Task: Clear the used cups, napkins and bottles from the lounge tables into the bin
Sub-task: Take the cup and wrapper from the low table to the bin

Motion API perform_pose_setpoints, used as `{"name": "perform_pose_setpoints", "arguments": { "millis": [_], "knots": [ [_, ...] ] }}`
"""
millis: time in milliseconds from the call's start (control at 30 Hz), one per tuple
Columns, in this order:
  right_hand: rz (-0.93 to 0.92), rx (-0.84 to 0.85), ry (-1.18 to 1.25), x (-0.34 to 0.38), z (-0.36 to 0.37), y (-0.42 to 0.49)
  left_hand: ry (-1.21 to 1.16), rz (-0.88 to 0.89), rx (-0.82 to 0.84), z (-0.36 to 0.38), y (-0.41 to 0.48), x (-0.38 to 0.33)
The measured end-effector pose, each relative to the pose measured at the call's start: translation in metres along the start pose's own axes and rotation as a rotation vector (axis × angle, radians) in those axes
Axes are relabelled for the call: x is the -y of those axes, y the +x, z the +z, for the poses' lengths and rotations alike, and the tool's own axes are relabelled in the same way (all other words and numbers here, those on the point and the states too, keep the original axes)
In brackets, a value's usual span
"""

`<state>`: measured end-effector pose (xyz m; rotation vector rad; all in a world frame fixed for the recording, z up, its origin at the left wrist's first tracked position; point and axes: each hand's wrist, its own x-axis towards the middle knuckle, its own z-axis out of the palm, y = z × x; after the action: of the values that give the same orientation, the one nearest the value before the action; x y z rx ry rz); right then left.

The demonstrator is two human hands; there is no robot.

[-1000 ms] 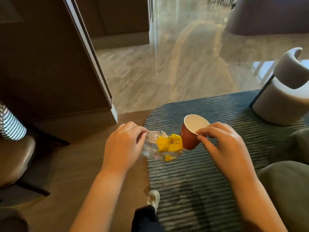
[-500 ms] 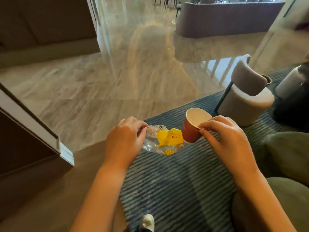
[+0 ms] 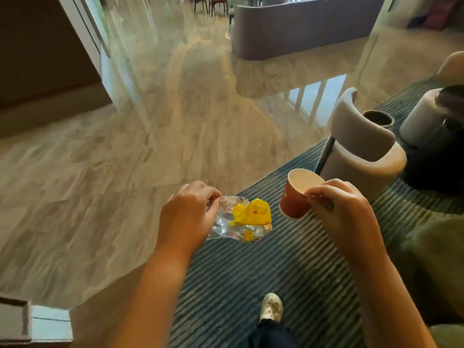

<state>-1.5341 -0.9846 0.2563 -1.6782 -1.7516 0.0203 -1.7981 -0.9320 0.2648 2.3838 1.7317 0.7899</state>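
Note:
My left hand [image 3: 185, 219] grips one end of a crushed clear plastic bottle [image 3: 241, 219] with a yellow label and yellow cap, held in the air over the edge of a striped rug. My right hand [image 3: 344, 212] pinches the rim of a red paper cup [image 3: 295, 197], tilted with its white, empty-looking inside facing up and left. Both things hang at about waist height, a short gap apart. No bin shows in view.
A striped blue rug [image 3: 263, 272] lies underfoot, polished stone floor [image 3: 150, 159] ahead and left. A grey curved chair [image 3: 361, 146] stands at right, a second seat [image 3: 424, 119] and dark round object behind it. A grey counter [image 3: 296, 28] is far ahead. My shoe [image 3: 271, 307] is below.
The view has swung right and up toward the open lounge floor as I walk. Both hands keep their holds; the bottle and cup sit slightly further apart.

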Motion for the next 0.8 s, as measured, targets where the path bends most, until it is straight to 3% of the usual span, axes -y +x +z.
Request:
{"name": "perform_pose_setpoints", "arguments": {
  "millis": [300, 600, 800],
  "knots": [
    [0.101, -0.074, -0.055, -0.108, -0.009, 0.177, -0.079, 0.071, -0.033, 0.072, 0.210, -0.041],
    [0.083, -0.023, -0.029, -0.182, 0.073, 0.325, -0.096, 0.078, 0.004, 0.162, 0.375, -0.011],
    [0.115, -0.024, -0.115, -0.230, 0.125, 0.474, -0.160, 0.102, -0.006, 0.216, 0.539, 0.021]
  ]
}}
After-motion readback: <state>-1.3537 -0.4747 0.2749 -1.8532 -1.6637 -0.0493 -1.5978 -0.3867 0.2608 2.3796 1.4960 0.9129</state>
